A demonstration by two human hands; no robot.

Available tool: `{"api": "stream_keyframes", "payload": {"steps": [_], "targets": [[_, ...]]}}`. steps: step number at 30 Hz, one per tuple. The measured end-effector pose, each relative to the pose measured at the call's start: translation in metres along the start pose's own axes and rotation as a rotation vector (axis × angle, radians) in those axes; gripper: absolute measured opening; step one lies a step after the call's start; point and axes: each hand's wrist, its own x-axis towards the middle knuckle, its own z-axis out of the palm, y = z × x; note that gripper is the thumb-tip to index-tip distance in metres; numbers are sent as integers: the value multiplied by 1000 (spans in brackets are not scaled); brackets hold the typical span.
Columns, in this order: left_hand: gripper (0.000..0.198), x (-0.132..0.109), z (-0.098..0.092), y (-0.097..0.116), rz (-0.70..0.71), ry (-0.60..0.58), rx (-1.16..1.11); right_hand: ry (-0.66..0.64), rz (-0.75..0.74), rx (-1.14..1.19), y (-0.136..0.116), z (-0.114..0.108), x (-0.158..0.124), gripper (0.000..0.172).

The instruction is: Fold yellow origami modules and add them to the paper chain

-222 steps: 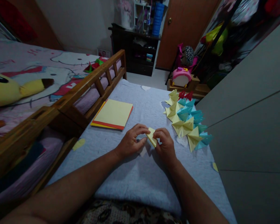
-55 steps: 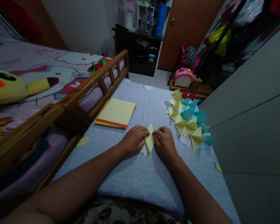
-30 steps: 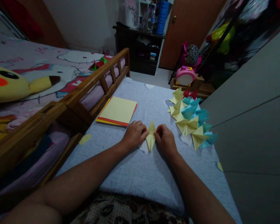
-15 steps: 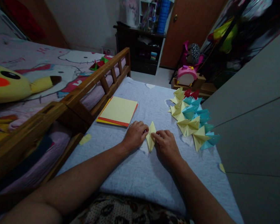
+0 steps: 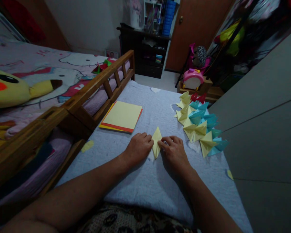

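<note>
While fingers flank it, folded paper

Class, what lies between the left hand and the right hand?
Head view: a folded yellow paper diamond, with the left hand and right hand at its edges.

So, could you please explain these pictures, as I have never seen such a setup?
There is no machine: these are a person's bare left hand and right hand. Every picture comes from one camera worn on that person's head, looking forward and down. On the pale blue patterned cloth lie a stack of square paper sheets, pale yellow on top, and, to its right, pointed folded paper pieces in pale yellow, turquoise and red. Between the hands is a pale yellow, diamond-shaped folded paper; both touch its sides, but whether they pinch it is unclear.
</note>
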Motion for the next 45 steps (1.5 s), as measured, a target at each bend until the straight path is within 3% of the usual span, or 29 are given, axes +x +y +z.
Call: {"api": "stream_keyframes", "payload": {"steps": [12, 18, 24, 30, 39, 42, 45], "targets": [[15, -3, 2, 0, -42, 48, -17, 60, 36, 47, 14, -1, -3, 24], [14, -1, 9, -7, -145, 108, -219, 93, 126, 168, 18, 3, -2, 20], [42, 2, 18, -11, -103, 171, -408, 84, 82, 255, 14, 12, 2, 47], [59, 4, 18, -14, -193, 220, -704, 180, 134, 388, 15, 14, 2, 37], [60, 8, 16, -16, -302, 152, -1286, 306, 152, 525, 13, 10, 4, 19], [62, 7, 14, -15, -265, 128, -1318, 335, 184, 620, 13, 9, 5, 15], [66, 4, 8, -13, -173, 117, -1179, 334, 238, 757, 14, 7, 5, 13]]}}
